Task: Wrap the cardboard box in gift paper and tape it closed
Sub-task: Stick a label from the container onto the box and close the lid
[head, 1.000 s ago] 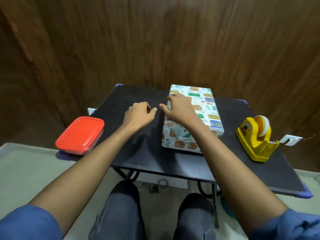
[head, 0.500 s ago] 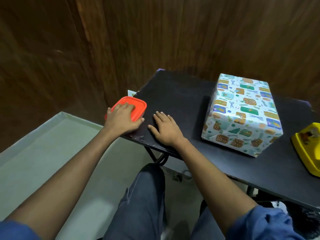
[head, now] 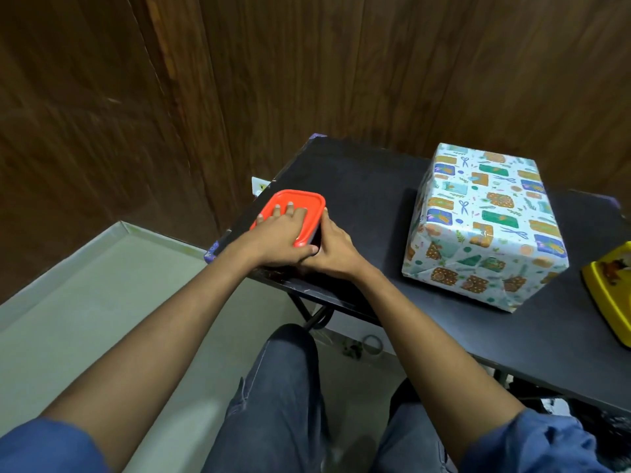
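Red-lidded container [head: 290, 213] at table's [head: 358, 179] nine o'clock edge is pressed by flat left hand [head: 278, 233], gripped at side by right hand [head: 333, 249]. Wrapped box [head: 485, 223] at three o'clock, untouched. Wrapping judged finished; container opening likely needed next.

Tabletop [head: 375, 199]: black, carrying three things.
Lying on it: wrapped box [head: 485, 220], red-lidded container [head: 293, 208], yellow tape dispenser [head: 611, 285].
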